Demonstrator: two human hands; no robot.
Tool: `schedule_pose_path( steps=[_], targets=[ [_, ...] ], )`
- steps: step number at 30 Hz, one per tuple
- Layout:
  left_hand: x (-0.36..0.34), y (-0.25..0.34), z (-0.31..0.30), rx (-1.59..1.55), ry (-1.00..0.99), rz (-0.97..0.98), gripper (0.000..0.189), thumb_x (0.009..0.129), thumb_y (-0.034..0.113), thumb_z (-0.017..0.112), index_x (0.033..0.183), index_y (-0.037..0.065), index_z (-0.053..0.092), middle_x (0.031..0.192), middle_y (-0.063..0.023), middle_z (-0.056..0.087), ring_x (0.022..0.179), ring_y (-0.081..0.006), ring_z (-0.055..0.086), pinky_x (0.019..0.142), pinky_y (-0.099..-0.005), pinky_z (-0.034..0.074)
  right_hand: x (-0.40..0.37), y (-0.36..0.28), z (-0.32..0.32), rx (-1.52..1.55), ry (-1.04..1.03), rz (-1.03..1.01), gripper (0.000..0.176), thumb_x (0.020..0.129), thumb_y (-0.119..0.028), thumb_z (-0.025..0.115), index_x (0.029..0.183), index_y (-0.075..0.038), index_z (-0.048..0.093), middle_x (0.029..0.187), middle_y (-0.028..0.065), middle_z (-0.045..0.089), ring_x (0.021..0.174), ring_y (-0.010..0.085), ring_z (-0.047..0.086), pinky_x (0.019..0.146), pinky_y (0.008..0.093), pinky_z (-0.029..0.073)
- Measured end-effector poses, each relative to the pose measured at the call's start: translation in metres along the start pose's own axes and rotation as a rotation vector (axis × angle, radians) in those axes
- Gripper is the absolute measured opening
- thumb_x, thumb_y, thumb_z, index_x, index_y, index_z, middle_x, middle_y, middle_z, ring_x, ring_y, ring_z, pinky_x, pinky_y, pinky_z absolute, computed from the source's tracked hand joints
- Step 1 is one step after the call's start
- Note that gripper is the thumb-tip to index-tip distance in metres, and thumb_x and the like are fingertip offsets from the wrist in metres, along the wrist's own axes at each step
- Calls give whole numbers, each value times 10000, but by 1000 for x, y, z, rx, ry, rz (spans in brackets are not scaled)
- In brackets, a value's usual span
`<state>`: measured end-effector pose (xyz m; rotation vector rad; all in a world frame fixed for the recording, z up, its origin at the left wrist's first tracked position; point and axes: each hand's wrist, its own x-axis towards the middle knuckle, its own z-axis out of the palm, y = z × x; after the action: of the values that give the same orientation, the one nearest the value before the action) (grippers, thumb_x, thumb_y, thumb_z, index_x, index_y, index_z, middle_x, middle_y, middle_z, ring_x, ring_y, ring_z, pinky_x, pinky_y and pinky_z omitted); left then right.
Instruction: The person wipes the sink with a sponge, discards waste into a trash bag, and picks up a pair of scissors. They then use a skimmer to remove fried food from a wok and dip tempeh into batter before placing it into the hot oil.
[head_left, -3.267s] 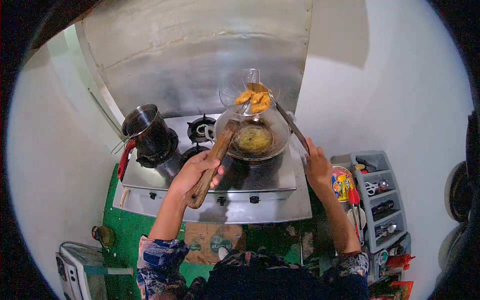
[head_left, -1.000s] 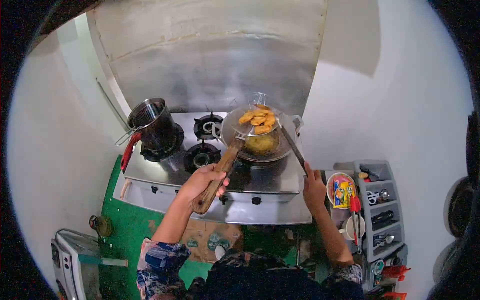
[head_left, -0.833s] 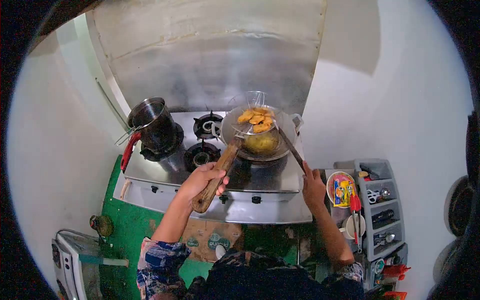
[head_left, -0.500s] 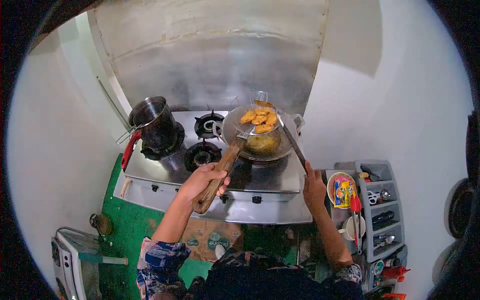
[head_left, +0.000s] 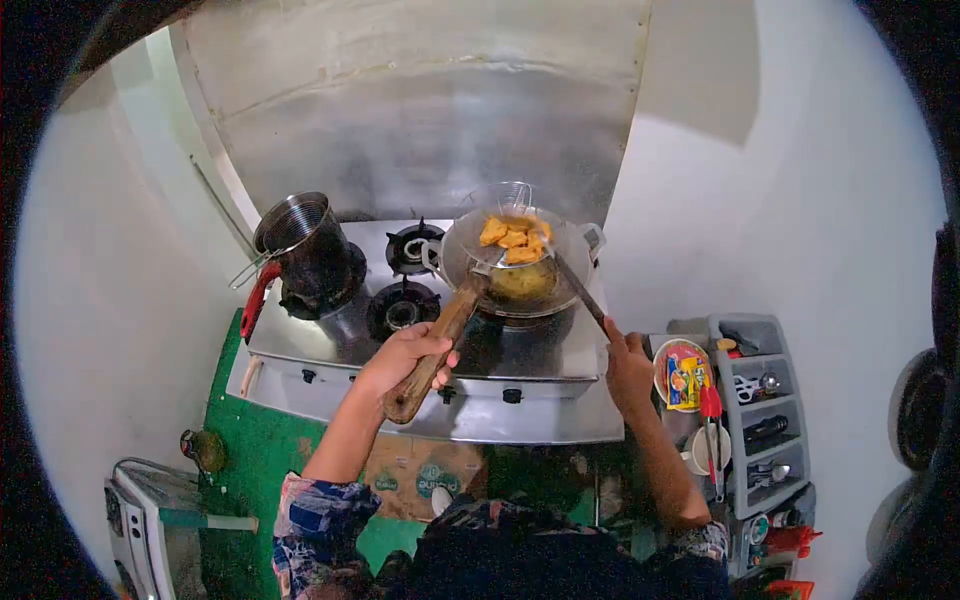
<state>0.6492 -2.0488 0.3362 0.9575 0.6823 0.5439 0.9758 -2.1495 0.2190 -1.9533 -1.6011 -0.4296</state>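
My left hand (head_left: 408, 362) is closed round the thick wooden handle of a wire strainer (head_left: 458, 315). The strainer's mesh basket is over the wok, with several golden fried pieces (head_left: 515, 240) in it. In my right hand (head_left: 628, 365) is the long dark handle of a spatula (head_left: 580, 287). Its far end reaches the fried pieces and is blurred, so its blade cannot be made out well. Below the strainer, the two-handled wok (head_left: 565, 290) sits on the stove's right side with yellowish oil (head_left: 525, 283) in it.
A dark pot (head_left: 315, 260) with a red handle and a metal basket stands on the stove's left, beside two bare burners (head_left: 403, 310). At right are a bowl with a yellow packet (head_left: 686, 383), red-tipped tongs (head_left: 711, 430), a mug (head_left: 700, 452) and a grey utensil rack (head_left: 735, 440).
The spatula's far end has shifted left and down, onto the fried pieces in the strainer. My left hand and the strainer stay nearly in place.
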Motion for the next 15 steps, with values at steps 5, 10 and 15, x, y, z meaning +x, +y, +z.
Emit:
schedule_pose_path(
  steps=[5, 10, 15],
  targets=[
    [3, -2, -3, 41, 37, 8, 267, 852, 150, 544, 1071, 15, 469, 728, -68, 573, 491, -132, 528, 428, -242, 429, 0, 7, 9, -77, 32, -31, 509, 844, -140, 478, 1327, -255, 362, 889, 165, 559, 643, 325, 594, 489, 407, 485],
    [4, -1, -3, 45, 12, 10, 271, 853, 159, 545, 1071, 16, 469, 730, -65, 574, 494, -129, 530, 423, -237, 427, 2, 7, 7, -72, -25, -25, 495, 853, -155, 466, 1326, -257, 363, 912, 168, 569, 646, 315, 600, 475, 403, 486],
    [0, 1, 2, 27, -1, 9, 175, 846, 116, 541, 978, 28, 469, 718, -82, 567, 519, -141, 541, 461, -245, 451, 0, 9, 11, -125, -34, -31, 525, 834, -154, 499, 1329, -258, 360, 962, 176, 577, 647, 303, 606, 462, 404, 487]
  ],
)
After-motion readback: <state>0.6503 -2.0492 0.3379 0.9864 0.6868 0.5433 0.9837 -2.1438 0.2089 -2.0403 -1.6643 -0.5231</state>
